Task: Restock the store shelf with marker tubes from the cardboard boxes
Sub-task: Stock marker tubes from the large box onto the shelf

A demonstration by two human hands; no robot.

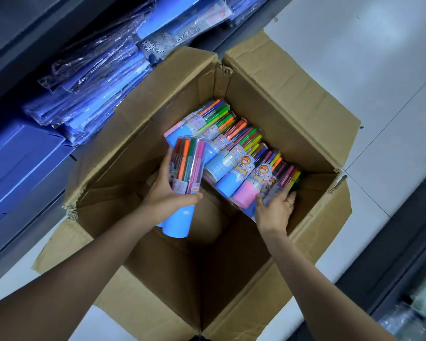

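An open cardboard box (290, 99) stands on the floor below me. Several marker tubes (234, 153), clear-topped with blue or pink bases, lie stacked along its far side. My left hand (167, 195) grips one marker tube (188, 168) with a blue base, lifted above the box's left half. My right hand (276, 205) reaches into the right side of the box, its fingers curled over the nearest clear tube (280, 183) in the stack. The near half of the box holds nothing I can see.
A dark shelf (22, 45) on the left holds stacks of blue plastic-wrapped packs (96, 77) and blue folders (17, 163). White floor tiles (369, 57) lie beyond the box. A dark fixture (403, 267) runs along the right.
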